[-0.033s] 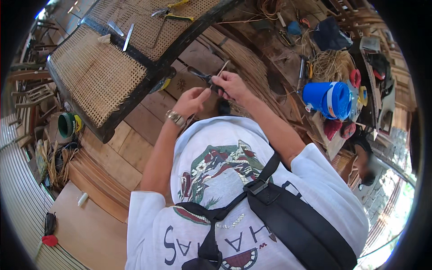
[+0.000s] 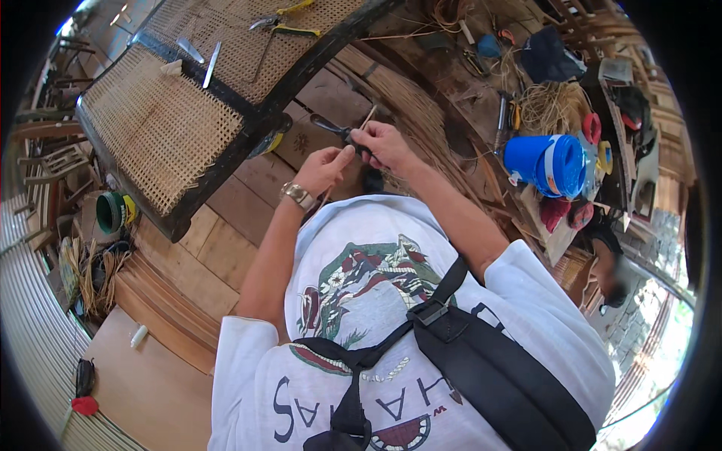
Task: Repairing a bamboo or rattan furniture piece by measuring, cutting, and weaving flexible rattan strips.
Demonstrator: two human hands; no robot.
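In front of my chest, my right hand [image 2: 385, 144] is closed round a dark-handled hand tool [image 2: 329, 125]. Its kind cannot be made out. A thin, pale strip [image 2: 369, 116], like cane, sticks up past the same fingers. My left hand [image 2: 323, 170] is close beside it, thumb and fingers pinched together; what lies between them is too small to tell. Beyond and to the left is a dark wooden frame [image 2: 286, 89] with woven cane panels [image 2: 162, 113]. Loose cane ends stick out along the near panel's edge.
A knife [image 2: 212, 65], a pale block [image 2: 171, 68] and yellow-handled tools [image 2: 295, 31] lie on the frame. At right are a blue bucket [image 2: 538, 161] and a coil of cane strands [image 2: 556, 109]. Long cane strands [image 2: 414, 98] lie ahead. A green bucket [image 2: 110, 213] stands left. Another person [image 2: 604, 263] is at far right.
Both hands have shifted very slightly, with the left hand's fingers turned a little. The dark tool stays in my right hand.
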